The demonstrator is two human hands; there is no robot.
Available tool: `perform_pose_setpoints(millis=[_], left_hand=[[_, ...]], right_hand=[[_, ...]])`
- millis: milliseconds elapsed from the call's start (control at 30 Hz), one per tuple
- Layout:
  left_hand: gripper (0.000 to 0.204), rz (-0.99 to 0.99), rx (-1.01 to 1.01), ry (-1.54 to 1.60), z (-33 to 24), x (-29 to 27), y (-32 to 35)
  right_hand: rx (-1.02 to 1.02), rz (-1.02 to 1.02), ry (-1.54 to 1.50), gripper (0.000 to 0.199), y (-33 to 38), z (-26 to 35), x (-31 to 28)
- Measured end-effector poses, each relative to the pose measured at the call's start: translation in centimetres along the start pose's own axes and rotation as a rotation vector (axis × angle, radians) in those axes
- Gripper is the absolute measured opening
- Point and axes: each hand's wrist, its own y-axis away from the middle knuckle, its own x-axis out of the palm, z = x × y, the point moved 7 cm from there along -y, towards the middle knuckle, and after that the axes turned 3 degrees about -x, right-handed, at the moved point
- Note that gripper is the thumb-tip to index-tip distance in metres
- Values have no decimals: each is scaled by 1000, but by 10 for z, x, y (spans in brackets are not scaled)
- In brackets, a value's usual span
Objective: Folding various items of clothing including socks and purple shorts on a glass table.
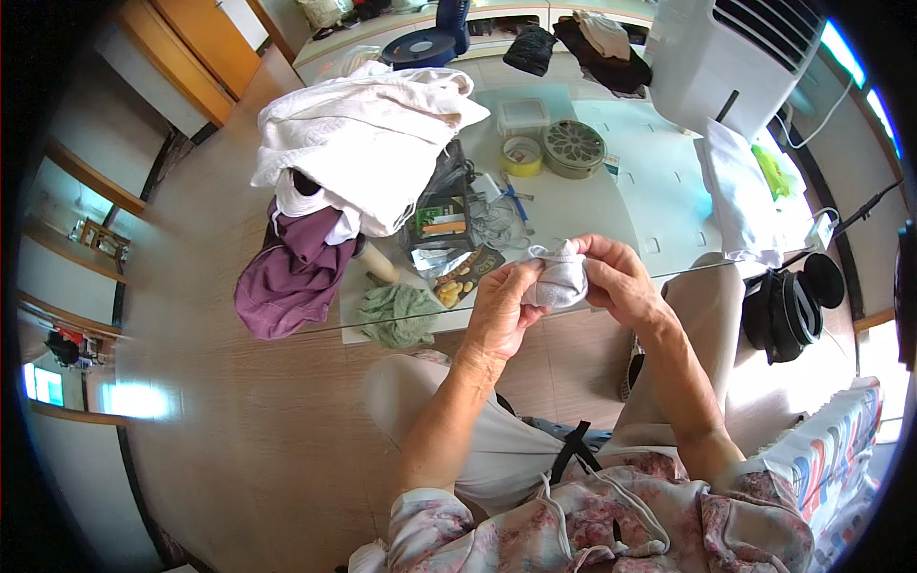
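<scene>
"Two hands at work, the left hand point(499, 307) and the right hand point(621, 285): what do they grasp?"

"One small pale cloth point(559, 279), bunched and pinched between the thumbs and fingers of both, raised at the near edge of a glass-topped table point(585, 205) before a seated person."

"And the tabletop?"

"Crowded toward its left. Past the hands lie a round tin point(573, 149) with a patterned lid, a yellow roll of tape point(522, 158) just beside it and a clear plastic box point(522, 115) behind. A crumpled green cloth point(397, 315) sits at the near edge."

"That big heap on the left?"

"White fabric point(353, 143), piled high, with a purple garment point(294, 277) hanging below. What bears the pile cannot be told. At the table's right end lies a folded white cloth point(737, 191)."

"The room around them?"

"Pale wood-look flooring point(258, 411) runs left toward an orange-brown door point(205, 43). A white air cooler point(721, 62) stands at the far right, a black bag point(778, 315) rests below the table's right end, and a striped, colourful cloth point(831, 458) drapes near the person's right side."
</scene>
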Motion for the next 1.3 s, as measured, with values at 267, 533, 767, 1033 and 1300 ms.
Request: perform_pose_setpoints(millis=[267,533,767,1033,1300], left_hand=[[27,152,19,-50,-5,11,1],[26,168,171,-123,-21,14,11],[35,205,106,-205,-25,15,15],[34,168,328,-476,-38,21,15],[38,-66,320,-416,-35,9,13]], right_hand=[[51,208,51,18,3,-1,8],[99,256,-566,36,12,-20,10],[-96,168,-136,34,5,7,16],[-105,106,413,48,15,31,25],[-166,-22,596,43,12,37,26]])
